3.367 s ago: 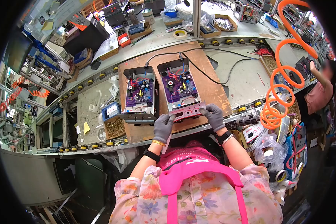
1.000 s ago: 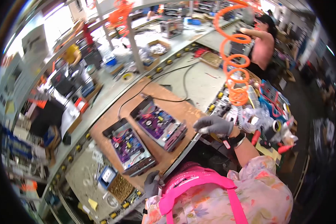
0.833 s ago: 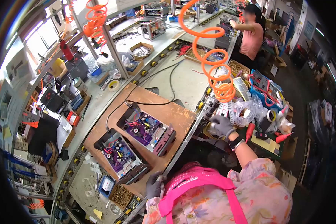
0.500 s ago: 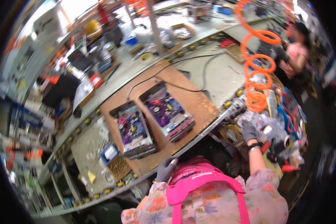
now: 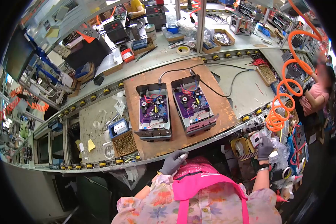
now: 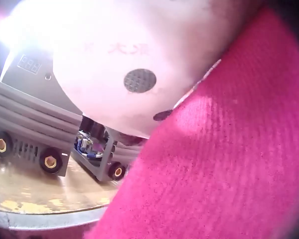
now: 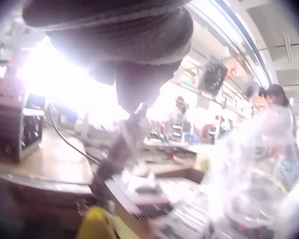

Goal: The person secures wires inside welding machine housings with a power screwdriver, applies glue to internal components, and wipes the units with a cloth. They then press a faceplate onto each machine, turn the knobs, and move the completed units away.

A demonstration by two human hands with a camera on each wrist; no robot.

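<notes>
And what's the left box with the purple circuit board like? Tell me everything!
The left box is dark grey, metal-looking, open-topped, standing on a wooden board. Inside are a purple circuit board and red and blue wires. Its front has round sockets marked plus and minus. A black cable meets its far end. Nobody is touching it.

Wears a pale shirt (image 5: 226, 210) with orange and blue flowers (image 5: 159, 211) and buttons (image 5: 204, 209). Has a bright pink apron (image 5: 218, 180) on top, with white writing (image 5: 192, 170). Wears gray gloves (image 5: 171, 163), a yellow bracelet (image 5: 159, 173) on the left wrist, and a black band (image 5: 263, 163) and silver bracelet (image 5: 263, 169) on the right.
</notes>
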